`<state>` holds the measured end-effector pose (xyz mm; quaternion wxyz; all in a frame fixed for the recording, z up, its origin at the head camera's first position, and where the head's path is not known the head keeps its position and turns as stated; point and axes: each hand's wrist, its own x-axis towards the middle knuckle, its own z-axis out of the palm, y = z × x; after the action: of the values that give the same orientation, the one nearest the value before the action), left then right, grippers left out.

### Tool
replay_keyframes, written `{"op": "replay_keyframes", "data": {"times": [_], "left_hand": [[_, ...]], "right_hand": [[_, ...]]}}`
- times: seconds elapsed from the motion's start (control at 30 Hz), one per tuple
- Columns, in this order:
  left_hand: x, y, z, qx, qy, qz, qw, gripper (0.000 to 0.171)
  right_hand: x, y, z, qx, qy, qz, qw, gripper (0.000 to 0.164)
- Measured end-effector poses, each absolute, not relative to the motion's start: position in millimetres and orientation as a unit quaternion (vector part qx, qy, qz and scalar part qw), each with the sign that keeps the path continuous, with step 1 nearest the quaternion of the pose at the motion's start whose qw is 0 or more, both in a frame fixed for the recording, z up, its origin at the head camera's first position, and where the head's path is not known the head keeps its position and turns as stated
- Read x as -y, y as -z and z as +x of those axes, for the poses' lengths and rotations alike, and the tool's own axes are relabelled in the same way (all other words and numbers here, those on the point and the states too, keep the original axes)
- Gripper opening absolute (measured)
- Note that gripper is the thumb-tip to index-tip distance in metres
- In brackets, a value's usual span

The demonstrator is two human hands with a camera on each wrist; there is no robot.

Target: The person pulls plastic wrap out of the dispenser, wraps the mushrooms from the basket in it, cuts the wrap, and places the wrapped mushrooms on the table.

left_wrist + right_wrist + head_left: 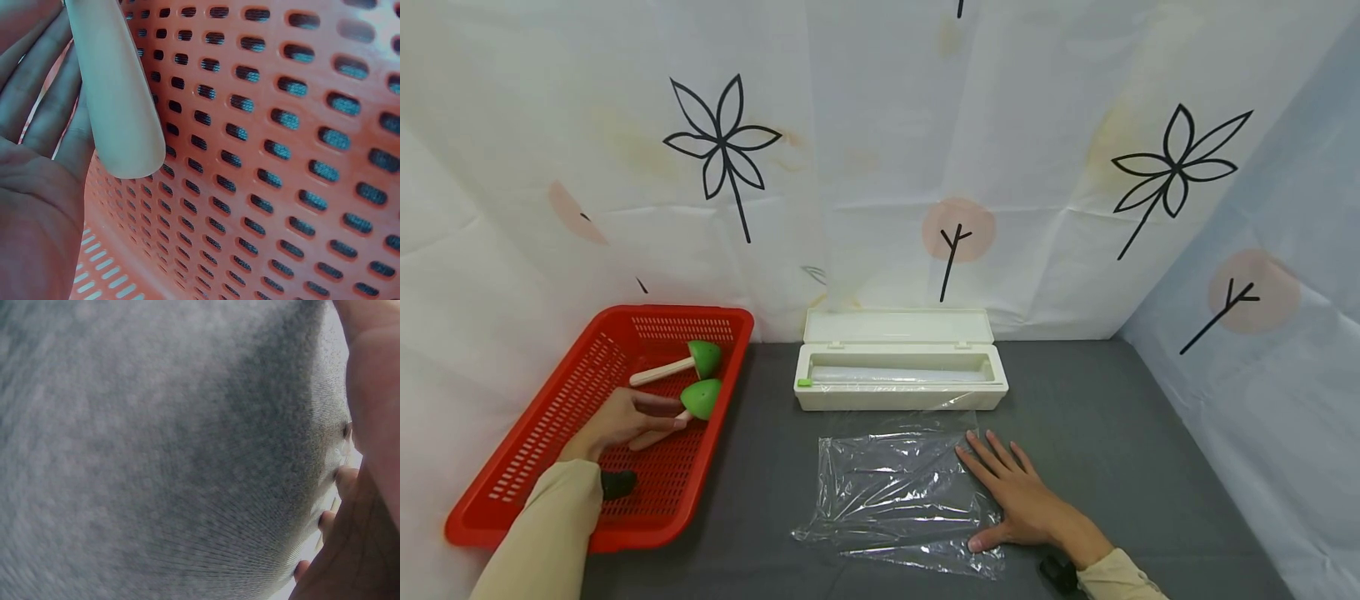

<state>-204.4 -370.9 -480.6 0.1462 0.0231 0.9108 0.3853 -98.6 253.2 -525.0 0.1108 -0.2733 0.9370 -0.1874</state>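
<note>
In the head view my left hand (625,421) reaches into the red basket (688,500). Its thumb and fingers pinch the pale handle of a small green-headed tool (701,398) near the head. The handle's rounded end (128,147) hangs past the palm in the left wrist view. A second green-headed tool (703,358) lies just beyond, its handle pointing left. My right hand (1026,500) presses with spread fingers on the right edge of a clear sheet of plastic wrap (895,492). Little but the blurred grey cloth (156,456) and some fingertips (345,481) shows in the right wrist view.
Behind the sheet stands a white wrap dispenser (898,400), lid raised, with a roll (895,375) inside and a small green piece (805,382) at its left front edge. The dark grey tabletop (1112,417) meets white printed curtains (865,167) at the back and sides.
</note>
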Motion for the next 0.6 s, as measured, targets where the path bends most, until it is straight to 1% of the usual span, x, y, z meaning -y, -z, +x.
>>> {"op": "replay_keyframes", "data": {"times": [0.3,0.6], "left_hand": [[370.8,481.0,-203.7,-0.904,-0.398,0.020,0.154,0.045],[370.8,478.0,-203.6,-0.905,-0.400,0.018,0.143,0.046]], "right_hand": [[-253.4,524.6,-98.7,-0.935,0.192,-0.277,0.108,0.125],[-252.5,525.3,-98.0,-0.936,0.194,-0.275,0.100,0.125]]}}
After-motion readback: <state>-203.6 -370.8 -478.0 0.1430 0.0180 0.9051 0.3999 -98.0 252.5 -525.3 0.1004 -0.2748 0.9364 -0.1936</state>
